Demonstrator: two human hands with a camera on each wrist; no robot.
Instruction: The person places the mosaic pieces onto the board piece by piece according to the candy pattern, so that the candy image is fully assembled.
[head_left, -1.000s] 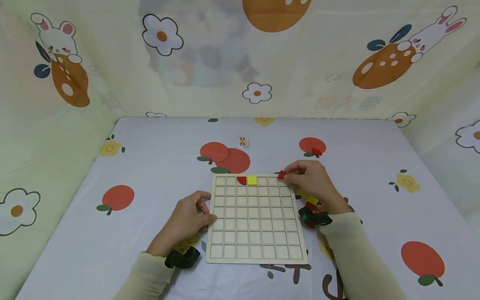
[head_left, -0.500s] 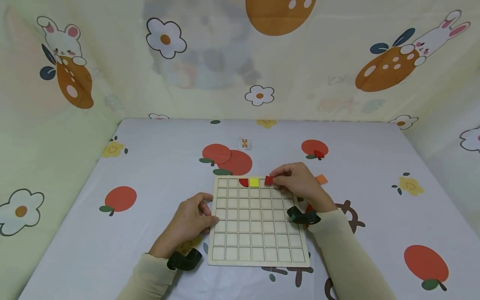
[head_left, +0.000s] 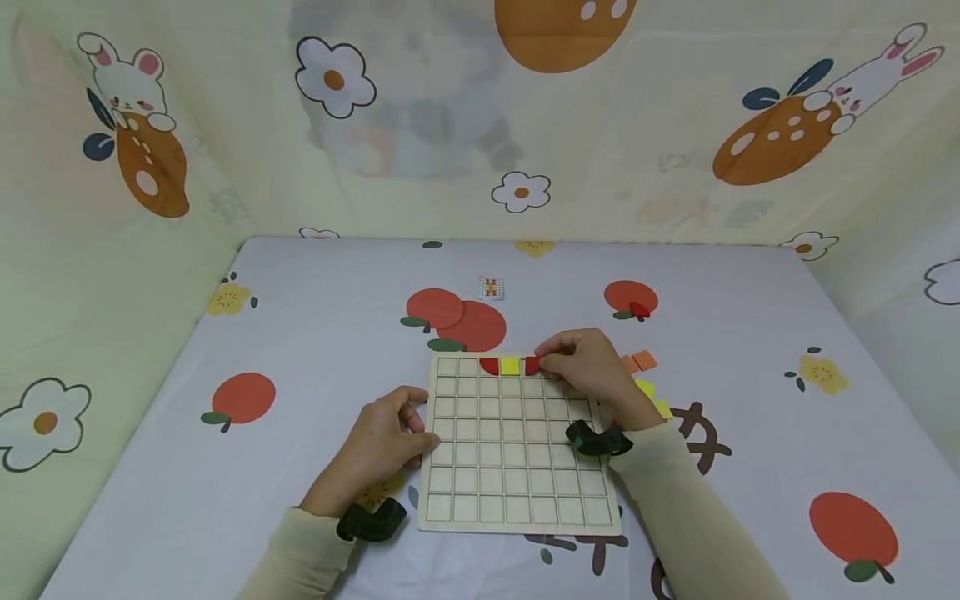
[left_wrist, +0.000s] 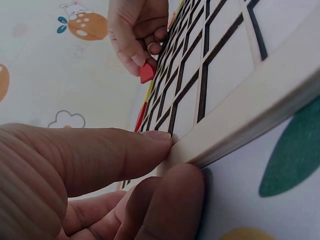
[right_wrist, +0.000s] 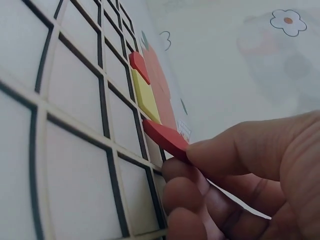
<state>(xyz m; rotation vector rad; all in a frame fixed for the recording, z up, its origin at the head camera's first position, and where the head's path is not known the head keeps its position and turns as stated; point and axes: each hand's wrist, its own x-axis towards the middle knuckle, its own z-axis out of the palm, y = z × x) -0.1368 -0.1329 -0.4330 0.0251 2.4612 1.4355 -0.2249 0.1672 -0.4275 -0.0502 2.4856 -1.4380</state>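
A pale wooden grid board (head_left: 516, 454) lies on the table. My left hand (head_left: 382, 429) grips its left edge, thumb (left_wrist: 150, 145) on the rim and a finger against the side. In the far row sit a red tile with a rounded side (head_left: 490, 366) and a square yellow tile (head_left: 510, 367). Between thumb and fingers, my right hand (head_left: 592, 362) pinches another red tile (right_wrist: 165, 137). That tile is tilted at the far row, to the right of the yellow one, its near corner by the yellow tile. My fingers hide part of it.
Right of the board lie orange tiles (head_left: 643, 360) and yellow tiles (head_left: 662, 408), partly behind my right wrist. A red piece (head_left: 638, 309) rests farther back on a printed fruit. A small patterned card (head_left: 491, 288) lies behind the board.
My right hand has carried the red tile left along the far row from the board's right corner and lowered it beside the yellow tile. The left hand keeps its hold.
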